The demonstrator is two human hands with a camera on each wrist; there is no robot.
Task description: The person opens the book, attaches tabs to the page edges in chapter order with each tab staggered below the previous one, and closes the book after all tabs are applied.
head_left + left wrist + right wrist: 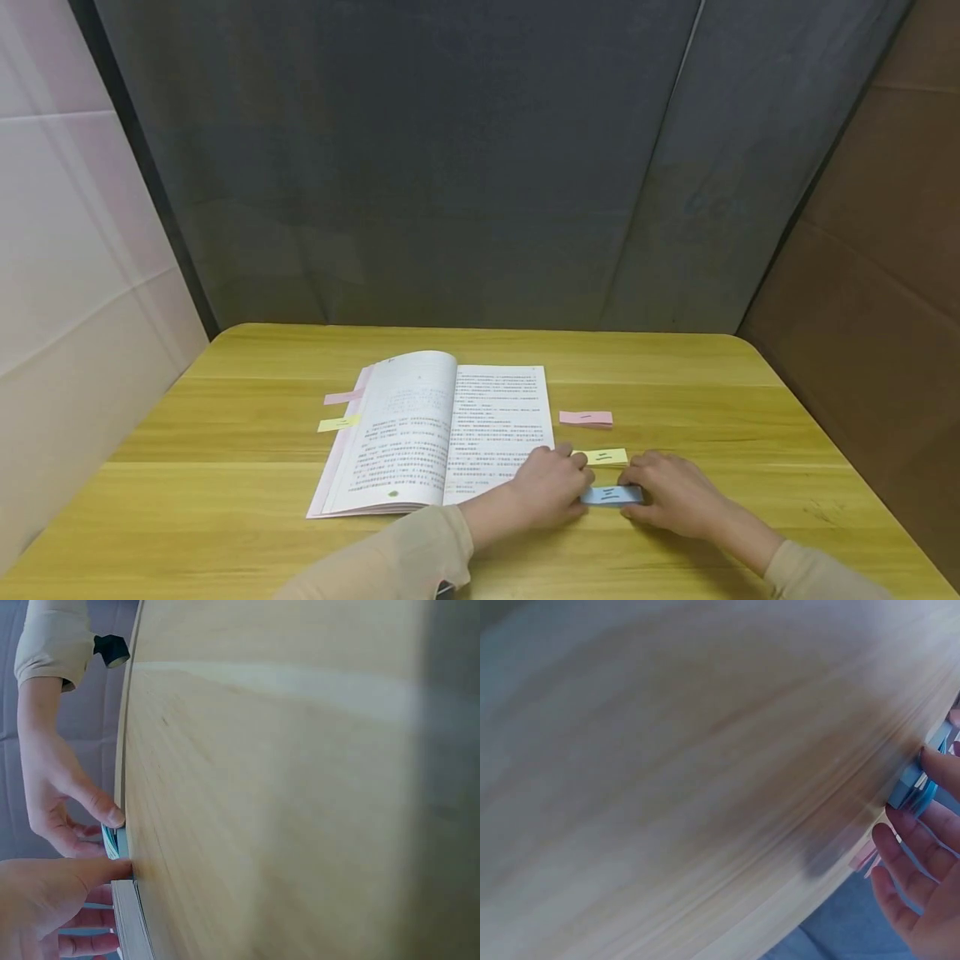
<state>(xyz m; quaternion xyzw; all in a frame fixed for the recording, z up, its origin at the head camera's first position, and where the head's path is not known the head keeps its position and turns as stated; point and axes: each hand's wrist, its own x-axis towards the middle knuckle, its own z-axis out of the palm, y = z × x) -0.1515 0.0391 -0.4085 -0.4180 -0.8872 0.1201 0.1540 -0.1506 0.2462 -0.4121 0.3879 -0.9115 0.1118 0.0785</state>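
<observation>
A blue paper strip (611, 496) with dark pen strokes lies flat near the table's front, beside the book. My left hand (555, 487) pinches its left end, reaching over the lower right corner of the open book (491, 425). At the strip's other end, my right hand (678, 496) grips it between thumb and fingers; the right wrist view shows these fingers around the folded blue strip (906, 787). Just behind lies a yellow paper strip (606, 457), partly between the two hands. Farther back is a pink paper strip (587, 418) with one stroke.
From the book's left pages stick out a pink tab (342, 397) and a yellow tab (337, 425). The wooden table (225, 467) ends at a dark grey curtain (420, 167). A white panel (82, 208) stands left, a brown one (877, 225) right.
</observation>
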